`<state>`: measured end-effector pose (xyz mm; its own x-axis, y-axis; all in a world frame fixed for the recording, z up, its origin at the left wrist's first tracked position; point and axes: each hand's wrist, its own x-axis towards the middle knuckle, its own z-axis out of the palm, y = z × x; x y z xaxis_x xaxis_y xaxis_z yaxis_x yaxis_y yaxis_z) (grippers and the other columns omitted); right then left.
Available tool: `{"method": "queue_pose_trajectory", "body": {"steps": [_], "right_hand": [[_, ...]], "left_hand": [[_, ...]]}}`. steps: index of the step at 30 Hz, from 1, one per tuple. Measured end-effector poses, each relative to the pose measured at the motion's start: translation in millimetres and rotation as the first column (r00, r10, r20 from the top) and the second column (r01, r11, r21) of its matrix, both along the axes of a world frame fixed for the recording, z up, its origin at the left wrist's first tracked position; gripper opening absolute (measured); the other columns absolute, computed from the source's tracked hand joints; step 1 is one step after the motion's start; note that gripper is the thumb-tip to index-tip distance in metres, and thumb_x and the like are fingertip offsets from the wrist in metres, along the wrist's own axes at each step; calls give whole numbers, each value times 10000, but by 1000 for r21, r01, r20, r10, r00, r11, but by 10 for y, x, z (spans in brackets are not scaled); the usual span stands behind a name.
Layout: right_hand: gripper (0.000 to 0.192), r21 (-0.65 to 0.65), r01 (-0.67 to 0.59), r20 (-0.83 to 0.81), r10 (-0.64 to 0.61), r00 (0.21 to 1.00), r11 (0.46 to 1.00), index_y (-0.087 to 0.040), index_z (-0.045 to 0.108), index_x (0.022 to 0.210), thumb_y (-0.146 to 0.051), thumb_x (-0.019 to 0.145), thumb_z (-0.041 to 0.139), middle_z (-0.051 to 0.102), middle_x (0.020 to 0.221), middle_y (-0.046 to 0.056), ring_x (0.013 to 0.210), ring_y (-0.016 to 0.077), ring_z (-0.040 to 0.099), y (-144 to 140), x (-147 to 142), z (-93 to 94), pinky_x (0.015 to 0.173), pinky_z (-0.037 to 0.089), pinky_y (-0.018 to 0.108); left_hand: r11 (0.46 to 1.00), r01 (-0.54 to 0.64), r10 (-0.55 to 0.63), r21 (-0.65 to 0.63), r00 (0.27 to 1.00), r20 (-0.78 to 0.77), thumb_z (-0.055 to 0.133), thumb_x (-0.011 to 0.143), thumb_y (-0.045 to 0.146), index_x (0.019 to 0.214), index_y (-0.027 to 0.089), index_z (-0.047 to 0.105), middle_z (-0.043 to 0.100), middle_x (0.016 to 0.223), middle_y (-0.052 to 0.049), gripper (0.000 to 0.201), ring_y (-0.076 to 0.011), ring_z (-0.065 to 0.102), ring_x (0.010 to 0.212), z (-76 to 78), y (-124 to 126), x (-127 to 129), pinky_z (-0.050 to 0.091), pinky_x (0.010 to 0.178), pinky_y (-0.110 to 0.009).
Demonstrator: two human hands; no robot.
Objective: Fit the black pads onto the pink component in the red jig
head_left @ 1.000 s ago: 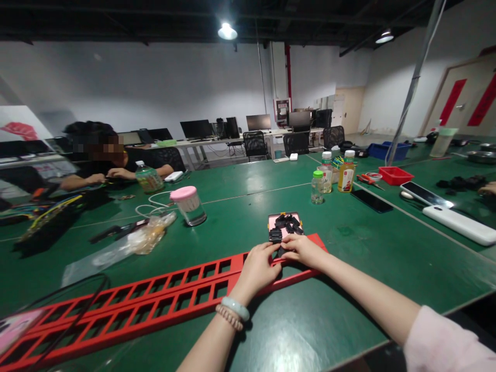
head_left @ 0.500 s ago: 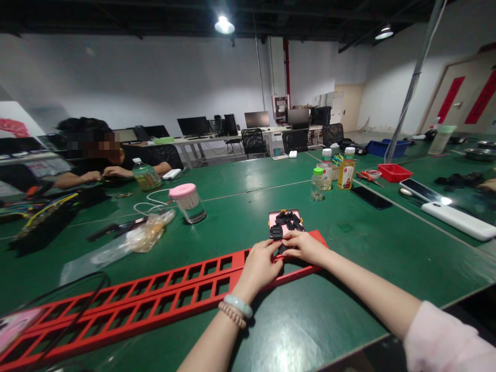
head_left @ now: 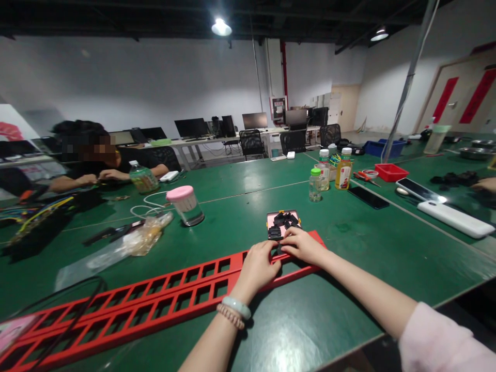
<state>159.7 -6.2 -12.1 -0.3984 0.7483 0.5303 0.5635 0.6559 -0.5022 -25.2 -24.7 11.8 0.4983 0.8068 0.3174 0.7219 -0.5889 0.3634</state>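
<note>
A long red frame (head_left: 155,305) with rows of rectangular openings lies across the green table. Over its right end, my left hand (head_left: 259,263) and my right hand (head_left: 302,245) meet, fingers bent around a small black piece (head_left: 278,250). Both hands seem closed on that piece, though the fingers hide much of it. Just beyond the fingertips stands a small tray (head_left: 270,221) with a pink lining, holding several black plastic parts (head_left: 284,220).
A jar with a pink lid (head_left: 186,205) and a plastic bag (head_left: 127,244) lie left. To the right are several bottles (head_left: 343,169), a dark phone (head_left: 368,197), a white power bank (head_left: 455,219) and a red bin (head_left: 391,172). Another person (head_left: 101,155) sits far left.
The camera view has shifted slightly. My hands stay together over the red frame's right end, with only small finger movement around the black piece.
</note>
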Motion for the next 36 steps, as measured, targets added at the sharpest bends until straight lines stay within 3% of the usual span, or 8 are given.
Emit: {"method": "queue_pose_trajectory", "body": {"steps": [5, 9, 16, 20, 27, 36], "right_hand": [[250, 100, 256, -51, -252, 967, 962, -177, 680, 902, -255, 878, 444, 601, 874, 74, 879, 171, 497, 36, 63, 72, 836, 415, 310], [293, 61, 369, 10, -370, 929, 927, -171, 679, 881, -293, 891, 413, 618, 888, 82, 902, 190, 470, 138, 200, 73, 863, 373, 331], [430, -156, 426, 134, -408, 903, 891, -244, 687, 922, -448, 911, 309, 593, 1064, 59, 1050, 215, 387, 197, 287, 13, 877, 320, 368], [448, -208, 430, 215, -388, 896, 879, -309, 669, 979, -501, 904, 271, 568, 1106, 52, 1077, 231, 351, 168, 256, 49, 875, 302, 404], [443, -175, 387, 240, -342, 909, 905, -318, 646, 1030, -502, 902, 265, 594, 1030, 79, 1016, 255, 373, 185, 266, 26, 832, 317, 450], [442, -80, 354, 218, -330, 919, 932, -262, 691, 872, -462, 905, 298, 613, 981, 102, 999, 268, 399, 197, 264, -48, 812, 327, 472]], "left_hand": [[1000, -23, 23, 9, 1000, -9, 558, 679, 160, 1079, 188, 555, 596, 1077, -74, 401, -224, 539, 1001, -13, 17, -4, 390, 912, -347], [1000, -25, 26, 5, 1000, -15, 554, 679, 164, 1067, 188, 556, 602, 1061, -72, 388, -222, 544, 991, -5, 10, -6, 392, 907, -345], [1000, -20, 20, 1, 1000, -12, 556, 678, 159, 1058, 186, 556, 607, 1039, -66, 381, -220, 547, 983, 28, -11, 7, 396, 901, -340], [1000, -23, 23, -3, 1000, -13, 551, 682, 154, 1080, 181, 550, 603, 1055, -72, 399, -224, 541, 1002, 26, -17, -3, 395, 911, -344], [1000, -19, 19, -2, 1000, -8, 545, 682, 139, 1120, 188, 538, 590, 1105, -75, 440, -230, 531, 1028, 19, -19, -5, 384, 936, -361], [1000, -26, 26, -5, 999, -24, 549, 692, 154, 1145, 180, 527, 578, 1137, -83, 455, -234, 523, 1052, 0, 5, -15, 384, 953, -368]]}}
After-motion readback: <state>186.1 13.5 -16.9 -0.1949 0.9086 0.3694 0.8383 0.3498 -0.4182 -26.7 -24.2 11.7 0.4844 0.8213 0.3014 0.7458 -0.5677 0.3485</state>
